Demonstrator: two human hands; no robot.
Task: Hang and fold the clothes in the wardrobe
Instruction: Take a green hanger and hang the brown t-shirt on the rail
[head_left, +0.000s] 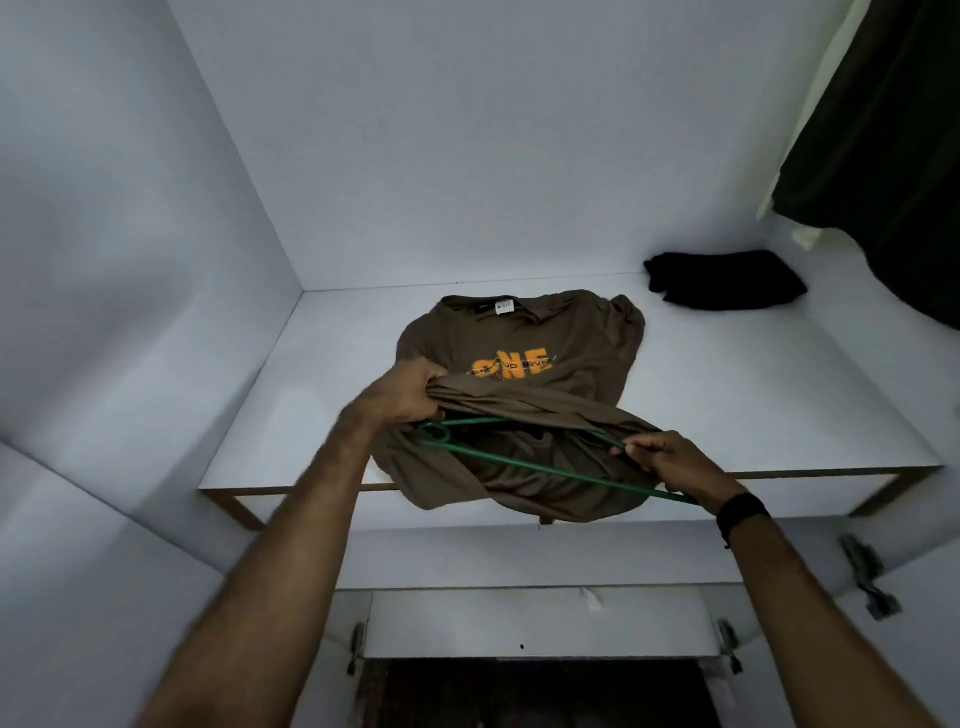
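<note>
Brown cotton t-shirt (519, 353) with orange lettering is lying in the middle of the frame on the white wardrobe shelf (779, 395), its bottom hem hanging over the shelf's front edge. The left hand (410, 395) is gripping the bunched-up hem and lifting it open, while the right hand (670, 462) is pinching one arm of a green wire hanger (519, 457) and feeding it, hook first, into the opening. So this looks like the hanging step, with the hanger going up through the bottom. Next move probably calls for sliding the hook up to the collar and poking it out the neck hole. A folded black garment (727, 280) is sitting toward the right on the shelf, and dark clothes (893, 156) are hanging in the upper right corner.
</note>
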